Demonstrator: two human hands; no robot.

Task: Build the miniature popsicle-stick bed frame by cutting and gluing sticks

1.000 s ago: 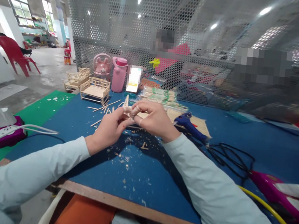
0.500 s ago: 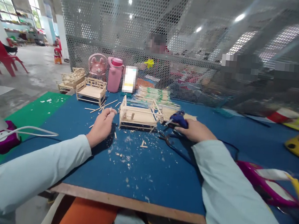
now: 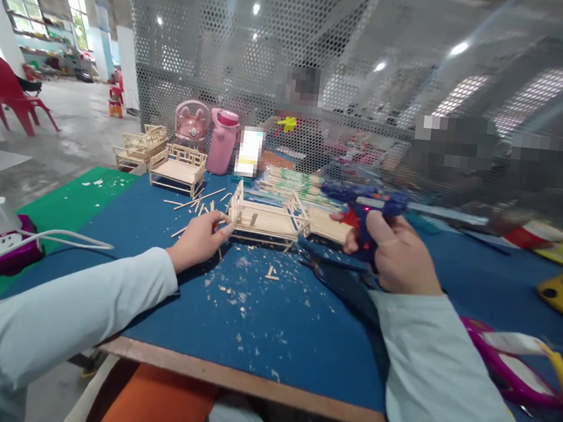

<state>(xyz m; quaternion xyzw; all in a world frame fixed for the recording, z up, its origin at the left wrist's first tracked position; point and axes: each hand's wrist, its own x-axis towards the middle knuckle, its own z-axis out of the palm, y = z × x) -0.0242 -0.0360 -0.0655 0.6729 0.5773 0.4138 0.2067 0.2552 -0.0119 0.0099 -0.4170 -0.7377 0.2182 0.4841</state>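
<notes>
My right hand (image 3: 401, 256) grips a blue hot glue gun (image 3: 378, 210) with a red trigger and a lit red light. A pale glue stick (image 3: 448, 214) sticks out of its back, and its nozzle end points left over the table. At the left end of a miniature wooden bed (image 3: 265, 219), my left hand (image 3: 204, 237) has its thumb and fingers closed on the frame's corner. The bed stands upright on the blue table. Just right of it lies a flat slatted wooden panel (image 3: 327, 224), partly behind the glue gun.
Finished-looking small wooden pieces (image 3: 179, 168) stand back left, beside a pink bottle (image 3: 222, 142) and a phone (image 3: 249, 151). Bundled sticks (image 3: 289, 180) lie behind the bed. Pliers (image 3: 313, 264) and loose offcuts (image 3: 271, 274) lie in front. A purple power strip (image 3: 6, 247) is left.
My right hand has lifted the glue gun from the table and turned it nozzle-left. My left hand has moved right to the bed's left end. The view has shifted slightly.
</notes>
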